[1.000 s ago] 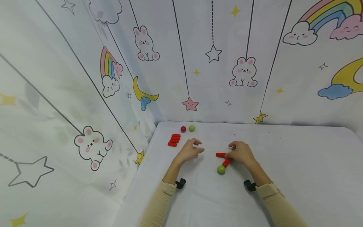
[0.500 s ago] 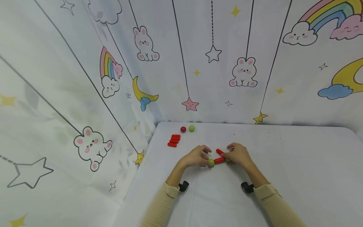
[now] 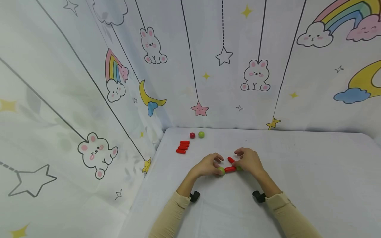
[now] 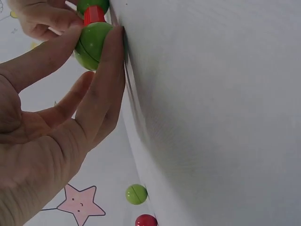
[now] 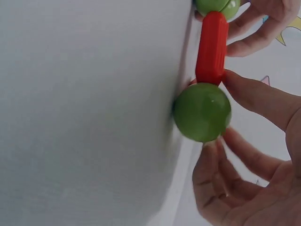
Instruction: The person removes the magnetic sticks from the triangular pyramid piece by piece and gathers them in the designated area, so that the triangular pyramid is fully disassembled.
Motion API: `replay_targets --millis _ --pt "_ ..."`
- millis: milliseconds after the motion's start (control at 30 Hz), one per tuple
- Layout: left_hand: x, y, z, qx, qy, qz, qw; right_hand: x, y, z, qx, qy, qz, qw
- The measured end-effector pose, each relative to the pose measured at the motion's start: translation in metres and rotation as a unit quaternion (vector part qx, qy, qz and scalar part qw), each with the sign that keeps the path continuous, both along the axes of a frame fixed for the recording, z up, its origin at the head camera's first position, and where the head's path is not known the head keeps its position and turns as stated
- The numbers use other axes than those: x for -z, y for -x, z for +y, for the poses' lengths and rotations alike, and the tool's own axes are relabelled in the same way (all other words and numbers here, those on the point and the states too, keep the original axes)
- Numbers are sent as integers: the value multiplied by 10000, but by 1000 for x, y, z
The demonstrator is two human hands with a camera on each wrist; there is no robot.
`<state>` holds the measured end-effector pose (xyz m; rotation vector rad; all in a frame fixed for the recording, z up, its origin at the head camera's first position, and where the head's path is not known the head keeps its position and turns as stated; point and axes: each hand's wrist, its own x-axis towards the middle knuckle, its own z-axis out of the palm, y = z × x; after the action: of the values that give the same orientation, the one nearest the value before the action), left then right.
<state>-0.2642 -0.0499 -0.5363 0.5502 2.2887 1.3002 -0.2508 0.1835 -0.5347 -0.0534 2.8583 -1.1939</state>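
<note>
On the white table [image 3: 297, 172] both hands hold a small assembly. It is a red rod [image 3: 230, 169] with a green ball at each end. My left hand [image 3: 218, 166] pinches the left green ball [image 3: 221, 171] between thumb and fingers; the left wrist view shows that ball [image 4: 94, 40] in the pinch of the left hand [image 4: 96, 34]. My right hand [image 3: 239, 161] grips the right green ball [image 3: 239, 168], seen large in the right wrist view [image 5: 202, 112] with the rod [image 5: 212, 47] above it. A second red rod [image 3: 230, 160] sticks out by the right fingers.
Several loose red rods [image 3: 182, 147] lie at the table's back left. Behind them sit a red ball [image 3: 192, 135] and a green ball [image 3: 201, 134]. Printed cloth walls [image 3: 89, 99] close off the left and the back.
The right hand swung the rod and its green ball from pointing toward me to lying sideways. The left hand, free a second ago, moved right and pinched that ball.
</note>
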Motion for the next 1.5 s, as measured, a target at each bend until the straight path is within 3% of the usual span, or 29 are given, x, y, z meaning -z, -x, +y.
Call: replay_targets --millis 367,600,733,1000,1133,1333,1500 --pt "2 0 1 -57 -79 29 9999 -10 -6 -8 -794 623 150 9948" --pt "3 0 2 -79 -217 33 9997 -4 -6 -16 -1339 754 85 9881" --pt "3 0 2 -172 -172 97 9997 0 -7 -18 -1165 927 14 9889" --pt "1 -1 1 -667 -200 -65 9976 -1 -9 -21 -734 1378 -390 9870" --pt "1 0 1 -814 -246 -126 9963 -2 -10 -22 -692 1312 -372 9882" --pt "-1 3 -3 -672 -344 -121 9971 -4 -9 -21 -653 1418 -486 9865" --pt "-5 8 -18 -1062 -595 -92 9925 -2 -10 -18 -593 1354 -648 9869"
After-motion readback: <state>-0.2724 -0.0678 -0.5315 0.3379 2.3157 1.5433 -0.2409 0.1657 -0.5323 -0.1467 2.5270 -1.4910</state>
